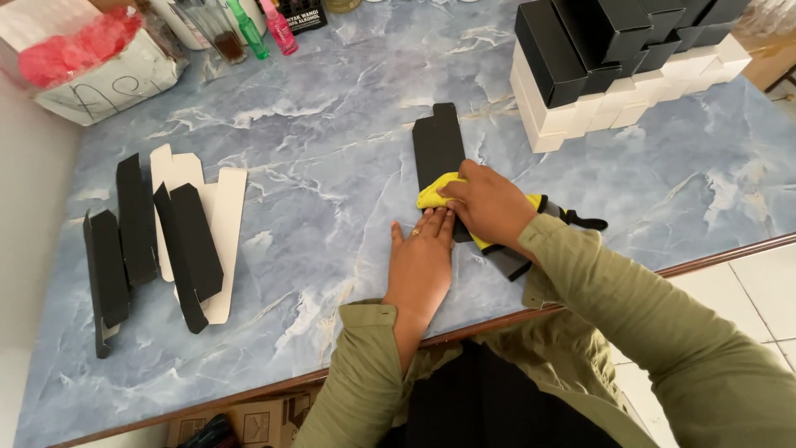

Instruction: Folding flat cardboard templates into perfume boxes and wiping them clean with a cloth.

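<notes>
A flat black carton blank (438, 143) lies on the blue marbled table (315, 133), running away from me. My right hand (487, 202) presses a yellow cloth (436, 194) onto the near part of the blank, fingers curled over it. A grey and black piece (531, 241) trails from under that hand toward the right. My left hand (423, 259) lies flat on the table just below the cloth, fingers together and touching the blank's near end. It wears a ring.
Several flat black and white carton blanks (178, 236) lie at the left. Stacked black and white boxes (613, 58) stand at the back right. Small bottles (249, 29) and a container of pink items (79, 50) sit at the back left. The table edge (713, 253) runs close to me.
</notes>
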